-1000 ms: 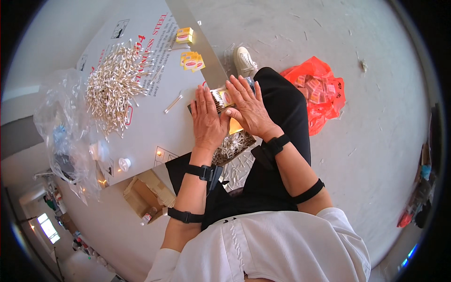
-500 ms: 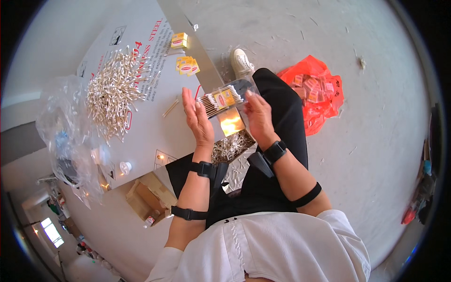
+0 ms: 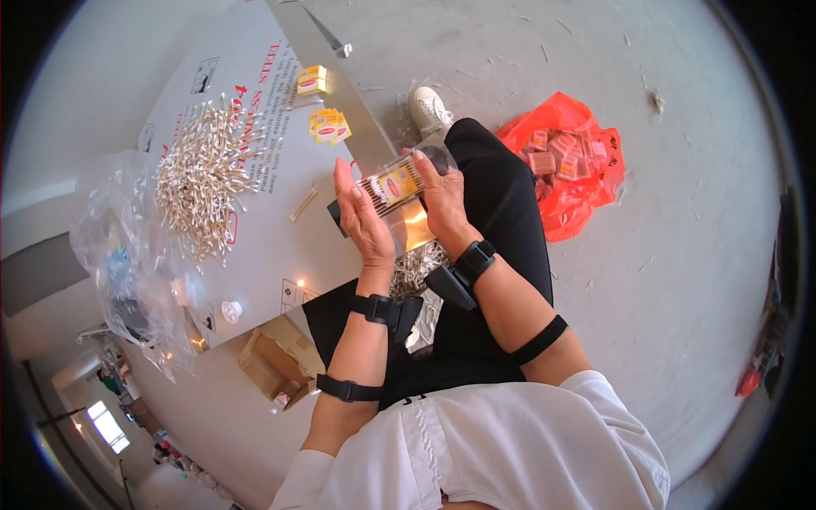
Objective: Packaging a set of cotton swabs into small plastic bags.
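Between my two hands is a clear plastic pack of cotton swabs (image 3: 393, 185) with a yellow card among the brown-looking sticks. My left hand (image 3: 367, 228) lies along its left end, fingers stretched upward and thumb against the pack. At the right end my right hand (image 3: 445, 202) grips it, thumb and fingers folded over the edge. Just below the pack a shiny golden surface (image 3: 415, 223) reflects light. Under that, loose cotton swabs (image 3: 416, 268) show between my forearms, partly hidden by my wrists.
On the steel-topped table (image 3: 280, 229) lie a large heap of swabs (image 3: 204, 183), yellow cards (image 3: 328, 126), a small yellow stack (image 3: 311, 80) and a clear plastic bag (image 3: 119, 246). A red bag (image 3: 557, 204) of packs sits on the floor; an open cardboard box (image 3: 276, 365) stands lower left.
My right hand has closed over the right end of the pack, its fingers now bent round the edge. The pack has shifted slightly left, and more of the loose swabs below is covered.
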